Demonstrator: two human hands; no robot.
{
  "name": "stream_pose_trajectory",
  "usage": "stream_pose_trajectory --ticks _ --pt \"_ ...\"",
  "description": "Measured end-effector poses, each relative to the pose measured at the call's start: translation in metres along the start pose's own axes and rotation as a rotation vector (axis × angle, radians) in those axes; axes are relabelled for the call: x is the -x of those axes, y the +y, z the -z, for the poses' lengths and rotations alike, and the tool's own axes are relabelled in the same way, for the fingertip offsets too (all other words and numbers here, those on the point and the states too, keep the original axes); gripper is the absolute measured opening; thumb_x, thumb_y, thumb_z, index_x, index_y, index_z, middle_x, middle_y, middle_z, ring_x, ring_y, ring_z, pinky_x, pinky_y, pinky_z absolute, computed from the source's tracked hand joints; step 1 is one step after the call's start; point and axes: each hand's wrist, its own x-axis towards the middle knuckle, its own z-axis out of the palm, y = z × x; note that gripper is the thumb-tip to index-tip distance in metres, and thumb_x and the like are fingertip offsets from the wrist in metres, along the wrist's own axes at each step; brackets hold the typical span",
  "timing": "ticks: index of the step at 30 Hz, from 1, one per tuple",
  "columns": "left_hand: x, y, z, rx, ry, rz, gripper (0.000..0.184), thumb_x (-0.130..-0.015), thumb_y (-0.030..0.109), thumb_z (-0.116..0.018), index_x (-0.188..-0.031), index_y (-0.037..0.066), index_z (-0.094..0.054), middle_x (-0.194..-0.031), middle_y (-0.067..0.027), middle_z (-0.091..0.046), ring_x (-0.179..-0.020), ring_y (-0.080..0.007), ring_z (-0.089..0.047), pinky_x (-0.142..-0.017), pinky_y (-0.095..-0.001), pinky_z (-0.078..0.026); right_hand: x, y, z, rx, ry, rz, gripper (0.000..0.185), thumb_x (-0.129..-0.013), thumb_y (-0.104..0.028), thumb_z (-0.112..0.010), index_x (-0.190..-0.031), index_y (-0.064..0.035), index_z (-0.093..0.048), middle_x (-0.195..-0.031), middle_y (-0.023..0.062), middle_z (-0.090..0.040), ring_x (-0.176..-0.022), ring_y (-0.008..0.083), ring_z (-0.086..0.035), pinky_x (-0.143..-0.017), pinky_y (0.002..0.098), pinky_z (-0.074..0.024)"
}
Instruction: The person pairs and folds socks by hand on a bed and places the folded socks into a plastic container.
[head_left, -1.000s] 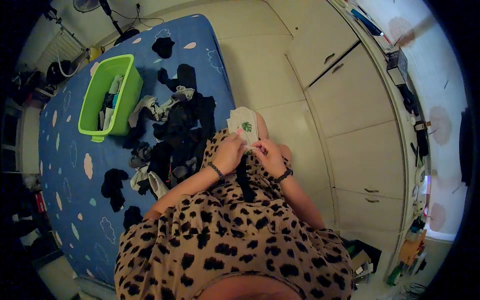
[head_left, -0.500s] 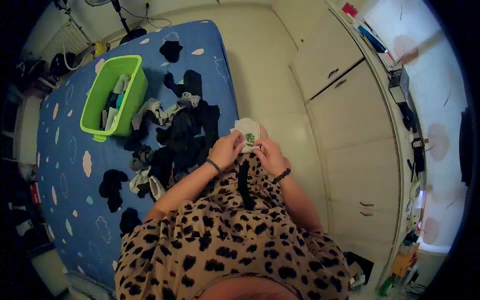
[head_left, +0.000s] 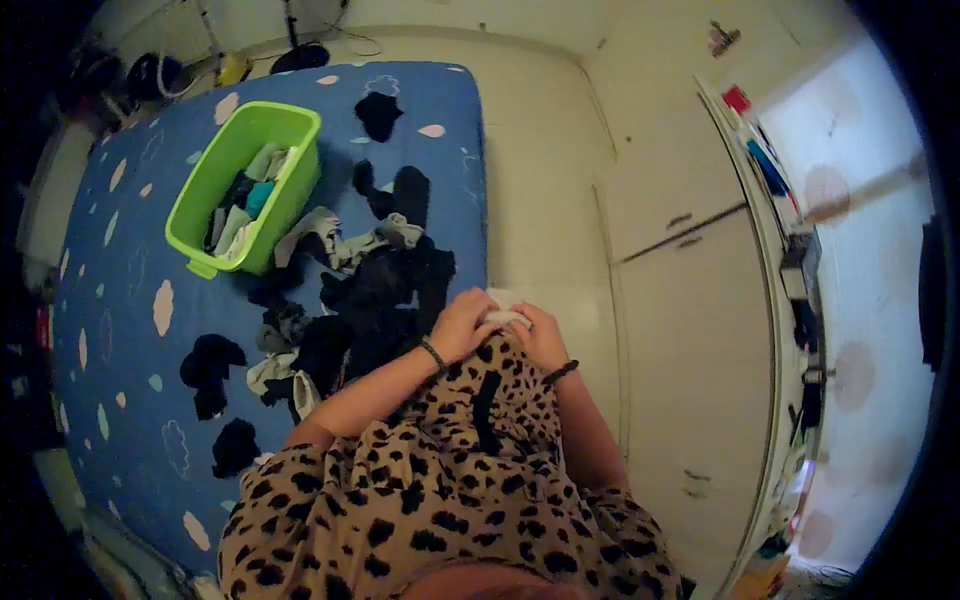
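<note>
Above my lap, a white sock [head_left: 506, 317] is bunched or rolled between my two hands. My left hand [head_left: 464, 326] has its fingers closed on the sock's left side. On the opposite side my right hand [head_left: 541, 339] grips it with thumb and fingers. A black sock [head_left: 487, 411] lies across my leopard-print clothing just below. To the left, a loose pile of mostly black and grey socks [head_left: 370, 285] spreads over the bed. Beyond it stands a green plastic basket [head_left: 184, 236] with folded grey, white, black and teal socks [head_left: 259, 198] inside.
The bed has a blue cloud-patterned sheet [head_left: 130, 300]. Separate dark socks [head_left: 378, 116] lie toward its far end and near side. A white cabinet [head_left: 690, 330] with handles runs along the right, and pale floor [head_left: 545, 170] lies between it and the bed.
The sock was flat with its green leaf print showing; now it is bunched into a compact roll and the print is hidden. The view has shifted slightly.
</note>
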Motion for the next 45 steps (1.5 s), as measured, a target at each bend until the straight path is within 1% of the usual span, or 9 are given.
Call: stream_pose_trajectory --ticks 6,9,13,20,22,28,32,39,45 --pt "-0.016 -0.085 -0.053 0.334 -0.034 0.434 0.021 -0.086 0.022 -0.064 -0.093 0.003 -0.061 -0.081 -0.0127 -0.058 -0.072 -0.0235 -0.057 -0.069 -0.0371 -0.047 -0.03 0.005 0.004 0.287 -0.089 0.285 0.025 -0.086 -0.012 -0.059 -0.108 0.0004 -0.056 -0.102 0.0216 -0.058 -0.095 0.0398 -0.055 -0.083 0.042 -0.0451" --pt "-0.022 -0.069 -0.051 0.131 0.577 0.328 0.023 -0.086 0.024 -0.064 -0.088 0.003 -0.057 -0.067 -0.0092 -0.054 -0.063 -0.0256 -0.054 -0.062 -0.0367 -0.045 -0.037 0.009 -0.004 0.203 0.015 0.27 0.024 -0.087 -0.013 -0.059 -0.106 0.0011 -0.057 -0.1 0.0217 -0.06 -0.092 0.0393 -0.057 -0.082 0.0414 -0.046" --pt "-0.003 -0.015 -0.005 0.856 0.071 0.938 0.023 -0.096 0.028 -0.054 -0.102 0.005 -0.055 -0.08 -0.0046 -0.059 -0.075 -0.0157 -0.059 -0.069 -0.0316 -0.051 -0.062 -0.005 -0.022 0.041 0.091 -0.129 0.025 -0.088 -0.016 -0.06 -0.104 0.0018 -0.058 -0.094 0.0218 -0.063 -0.085 0.0373 -0.061 -0.076 0.0391 -0.0483" --pt "-0.009 0.003 0.052 1.47 0.497 0.858 0.015 -0.099 0.016 -0.045 -0.109 0.007 -0.052 -0.093 -0.0015 -0.055 -0.081 -0.0106 -0.055 -0.069 -0.0275 -0.049 -0.084 -0.104 -0.058 0.223 0.027 -0.09 0.022 -0.089 -0.016 -0.061 -0.102 0.0013 -0.055 -0.091 0.0151 -0.064 -0.083 0.0213 -0.062 -0.071 0.0331 -0.0476" --pt "-0.008 -0.001 0.067 1.286 0.603 0.699 0.015 -0.098 0.014 -0.048 -0.111 0.008 -0.05 -0.094 -0.0002 -0.054 -0.085 -0.0085 -0.053 -0.075 -0.0263 -0.047 -0.096 -0.087 -0.082 -0.433 0.124 -0.063 0.021 -0.087 -0.012 -0.062 -0.103 0.0003 -0.055 -0.089 0.0132 -0.062 -0.081 0.0235 -0.061 -0.073 0.0335 -0.048" --pt "-0.012 -0.004 0.202 0.894 0.765 0.356 0.04 -0.085 0.003 -0.063 -0.116 0.007 -0.039 -0.102 -0.0013 -0.049 -0.093 -0.0103 -0.05 -0.074 -0.0259 -0.047 -0.132 -0.171 -0.058 -0.094 0.071 0.386 0.029 -0.081 -0.004 -0.061 -0.108 0.0009 -0.053 -0.109 0.0148 -0.056 -0.101 0.0264 -0.055 -0.087 0.0351 -0.045" --pt "-0.038 -0.057 0.352 0.458 0.895 0.285 0.035 -0.084 0.005 -0.062 -0.105 0.009 -0.034 -0.095 -0.0027 -0.046 -0.075 -0.011 -0.05 -0.06 -0.027 -0.045 -0.12 -0.157 -0.066 -0.274 0.012 0.1 0.031 -0.077 0.002 -0.062 -0.107 -0.0025 -0.055 -0.106 0.0123 -0.054 -0.096 0.0233 -0.054 -0.085 0.0336 -0.0452" --pt "-0.094 -0.235 0.395 -0.086 0.692 1.018 0.044 -0.079 0.041 -0.07 -0.096 0.004 -0.053 -0.102 -0.0193 -0.061 -0.092 -0.0354 -0.06 -0.083 -0.0447 -0.046 -0.091 -0.123 -0.081 -0.182 -0.156 0.109 0.023 -0.081 0.0 -0.065 -0.102 -0.0024 -0.057 -0.102 0.0115 -0.058 -0.086 0.0219 -0.058 -0.077 0.0304 -0.0482" --pt "-0.095 -0.288 0.346 -0.376 0.535 0.913 0.032 -0.084 0.032 -0.061 -0.107 0.009 -0.062 -0.104 -0.02 -0.064 -0.098 -0.0398 -0.06 -0.088 -0.0497 -0.047 -0.075 -0.116 -0.081 -0.113 -0.229 0.087 0.018 -0.083 -0.002 -0.063 -0.1 -0.0015 -0.057 -0.098 0.0175 -0.06 -0.089 0.0329 -0.059 -0.078 0.0364 -0.0489"
